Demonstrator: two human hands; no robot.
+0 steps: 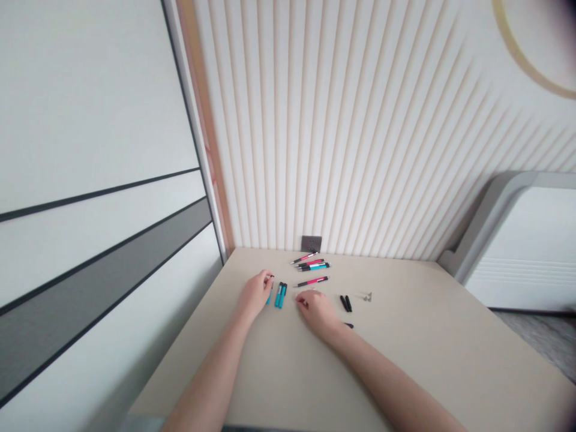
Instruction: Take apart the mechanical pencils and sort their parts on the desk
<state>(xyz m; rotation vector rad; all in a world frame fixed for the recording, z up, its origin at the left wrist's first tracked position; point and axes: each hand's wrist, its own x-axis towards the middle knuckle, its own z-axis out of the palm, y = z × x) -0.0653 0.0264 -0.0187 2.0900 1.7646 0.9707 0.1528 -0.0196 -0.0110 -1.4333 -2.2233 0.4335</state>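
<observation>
On the left, my left hand (258, 290) is closed, with a teal pen barrel (269, 297) showing under its fingertips. Two more teal pen barrels (280, 296) with dark upper ends lie side by side just to its right. My right hand (318, 309) rests low over the table with thumb and fingers pinched together; whatever is between them is hidden. A red pen (312, 281) with a black grip lies just beyond it. Two short black pen parts (346, 303) sit to its right, and another black part (348, 325) shows partly beside the wrist.
Several red and teal pens (314, 266) lie at the back of the beige table (288, 372), near a dark wall socket (311, 243). Small silvery pieces (369, 297) are at the right. A white cabinet (90, 270) flanks the left side; a ribbed wall (342, 132) stands behind.
</observation>
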